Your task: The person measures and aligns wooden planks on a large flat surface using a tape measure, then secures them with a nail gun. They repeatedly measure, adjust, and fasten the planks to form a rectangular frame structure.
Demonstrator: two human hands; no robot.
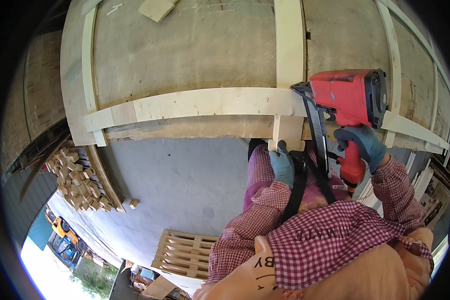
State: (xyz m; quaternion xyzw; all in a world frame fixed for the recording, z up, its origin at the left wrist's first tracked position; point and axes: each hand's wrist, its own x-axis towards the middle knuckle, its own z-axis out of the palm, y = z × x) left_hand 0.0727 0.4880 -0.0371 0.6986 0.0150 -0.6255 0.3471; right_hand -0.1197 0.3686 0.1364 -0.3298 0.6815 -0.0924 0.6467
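My right hand [366, 145], in a blue-grey glove, is wrapped round the handle of a red and black nail gun [342, 95]. The gun's black nose rests on a long pale wooden board [205, 102], where it meets a crosswise board [289, 45]. Close to my body, my gloved left hand [283, 167] is closed on the near end of a short wooden strip [277, 129]. That strip lies against the near edge of the long board. Part of the left hand's grip is hidden from above.
Plywood panels [185, 55] with pale battens form the work surface. A wood offcut [156, 9] lies at its far side. Lower left are stacked wooden blocks [77, 180], a slatted pallet [185, 254] and, farther off, a yellow vehicle [62, 227]. Long strips [422, 177] lie at right.
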